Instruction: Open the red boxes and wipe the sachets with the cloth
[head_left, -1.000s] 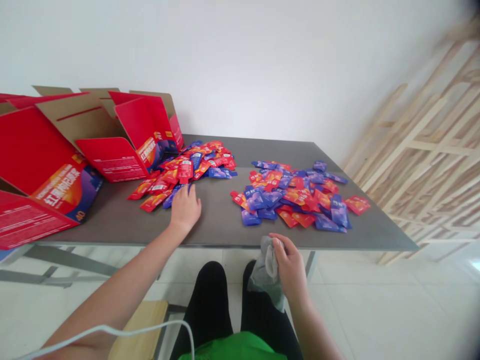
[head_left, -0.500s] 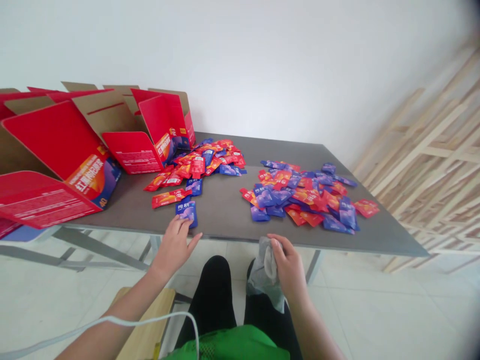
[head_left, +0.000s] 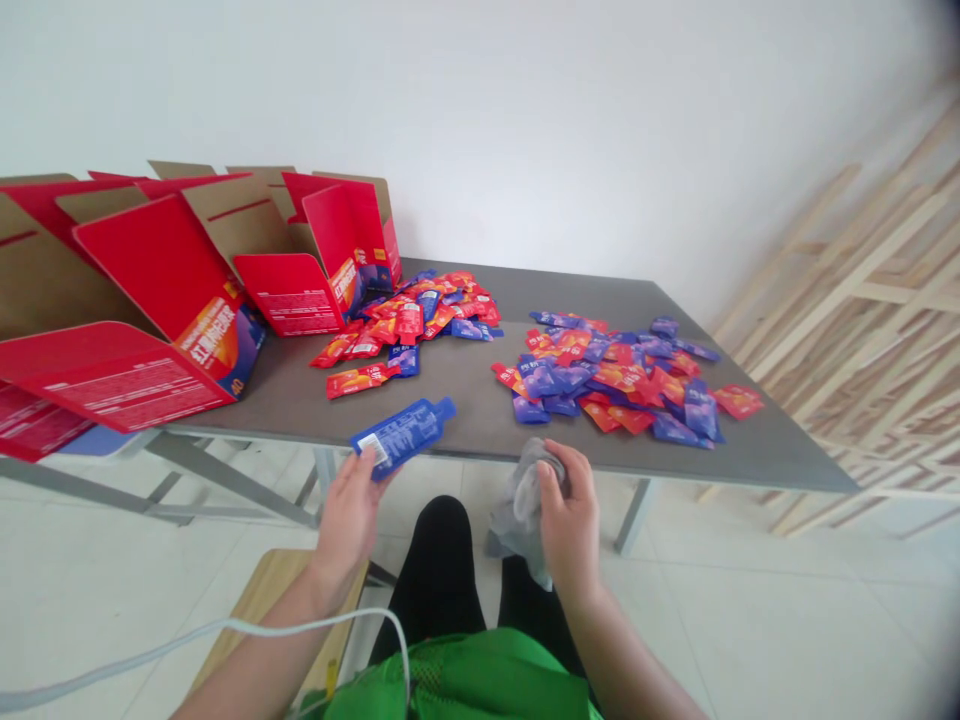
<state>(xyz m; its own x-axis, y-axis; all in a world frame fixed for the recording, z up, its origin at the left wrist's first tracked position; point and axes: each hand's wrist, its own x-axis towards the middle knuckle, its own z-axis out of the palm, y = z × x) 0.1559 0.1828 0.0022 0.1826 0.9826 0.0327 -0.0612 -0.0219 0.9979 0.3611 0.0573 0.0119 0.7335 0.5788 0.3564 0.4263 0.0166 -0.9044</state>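
Note:
A blue spouted pouch [head_left: 405, 436] is pinched at its lower end by my left hand [head_left: 351, 512], its printed back and white label facing up and its spout pointing right. It is held just over the table's front edge. My right hand [head_left: 571, 515] is closed on a crumpled grey cloth [head_left: 521, 505], which hangs down in front of the edge above my knee. Ahead of my left hand lies a heap of red and blue pouches [head_left: 409, 318], with one red pouch [head_left: 361, 380] at its near end. Another heap of mixed pouches [head_left: 622, 378] lies beyond my right hand.
Open red cardboard boxes [head_left: 150, 375] stand along the left of the grey table [head_left: 457, 385]. A white cable [head_left: 247, 628] crosses my left forearm. A wooden stool [head_left: 274, 600] is below on the left. Wooden slats [head_left: 885, 330] lean at the right.
My left hand has picked the blue pouch up off the table and turned it back side up. My right hand, with the cloth, has risen slightly. The view has shifted a little.

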